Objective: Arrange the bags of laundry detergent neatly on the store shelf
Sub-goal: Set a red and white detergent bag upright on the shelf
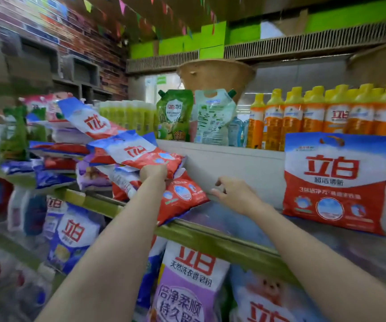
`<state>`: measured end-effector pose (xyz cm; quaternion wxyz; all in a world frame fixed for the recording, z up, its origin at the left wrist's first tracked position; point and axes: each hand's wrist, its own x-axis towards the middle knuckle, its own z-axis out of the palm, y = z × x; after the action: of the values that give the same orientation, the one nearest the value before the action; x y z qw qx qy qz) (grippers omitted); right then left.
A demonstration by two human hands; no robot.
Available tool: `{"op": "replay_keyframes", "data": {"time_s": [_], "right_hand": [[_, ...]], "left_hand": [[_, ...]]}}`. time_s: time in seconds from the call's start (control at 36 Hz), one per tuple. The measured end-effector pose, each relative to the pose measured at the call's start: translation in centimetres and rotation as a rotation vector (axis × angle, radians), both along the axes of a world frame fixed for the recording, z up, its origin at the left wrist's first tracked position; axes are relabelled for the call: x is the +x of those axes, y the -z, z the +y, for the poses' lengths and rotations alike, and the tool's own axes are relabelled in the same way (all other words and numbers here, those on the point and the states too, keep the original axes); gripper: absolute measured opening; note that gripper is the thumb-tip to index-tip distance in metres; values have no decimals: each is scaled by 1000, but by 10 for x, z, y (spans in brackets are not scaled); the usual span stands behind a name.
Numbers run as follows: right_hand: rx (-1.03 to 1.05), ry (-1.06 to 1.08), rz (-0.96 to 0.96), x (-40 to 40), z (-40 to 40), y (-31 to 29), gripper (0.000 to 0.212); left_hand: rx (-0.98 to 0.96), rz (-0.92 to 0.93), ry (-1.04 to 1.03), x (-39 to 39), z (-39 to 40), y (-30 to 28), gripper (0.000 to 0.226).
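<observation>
A jumbled pile of detergent bags [71, 149] lies on the left of the middle shelf [210, 238]. My left hand [153, 171] grips the lower edge of a red, white and blue bag [138, 152] lying flat on top of the pile. Beneath it another red bag [182, 196] hangs over the shelf's front rail. My right hand [231, 194] hovers over the bare shelf surface just right of that bag, fingers apart and holding nothing. One red and white bag [335, 182] stands upright against the back panel at the right.
Above the back panel stand green refill pouches [174, 115], yellow-green bottles [126, 116] and orange bottles with yellow caps [326, 112]. Purple and blue detergent bags [187, 282] fill the shelf below. Between the pile and the upright bag is bare shelf [245, 226].
</observation>
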<state>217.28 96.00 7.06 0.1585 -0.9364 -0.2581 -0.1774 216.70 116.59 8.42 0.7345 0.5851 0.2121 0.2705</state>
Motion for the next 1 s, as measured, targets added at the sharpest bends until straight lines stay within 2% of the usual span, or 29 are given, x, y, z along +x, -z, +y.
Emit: {"op": "replay_keyframes", "data": {"time_s": [0.06,0.11,0.17,0.22,0.31,0.39,0.44,0.5,0.56,0.61,0.69,0.83,1.0], "right_hand": [[-18,-4,12,-1,-7,0,35],[-8,0,19,-3,-16,-5,34],[19,18,27,-1,-25,-12,34],[64,53,43,4,-35,-19,35],[200,83,109,10,-49,-24,43],[375,65,181,17,-63,-26,58],[540,30,308,19,-74,-27,72],[711,-28,526,16,-88,-28,76],[806,-69,750,11,-106,-28,67],[772,-75,852,6,-125,-22,46],[814,-13,885,4,-159,-9,19],[1065,-56,804,-2,-204,-9,8],[1322,-145,603,-4,-246,-13,19]], "left_hand": [[6,-76,-90,3,4,4,57],[67,-122,-171,20,14,14,60],[133,-125,-172,28,19,24,64],[136,-170,-112,14,12,23,60],[135,-282,63,-24,-10,11,36],[203,-317,263,-38,-26,12,34],[221,-306,398,-40,-30,16,38],[246,-289,512,-40,-43,20,43],[264,-273,616,-39,-62,21,43],[251,-283,707,-34,-83,22,47],[257,-314,808,-24,-109,16,51],[283,-376,845,-9,-155,7,48],[317,-371,815,6,-219,1,47]]}}
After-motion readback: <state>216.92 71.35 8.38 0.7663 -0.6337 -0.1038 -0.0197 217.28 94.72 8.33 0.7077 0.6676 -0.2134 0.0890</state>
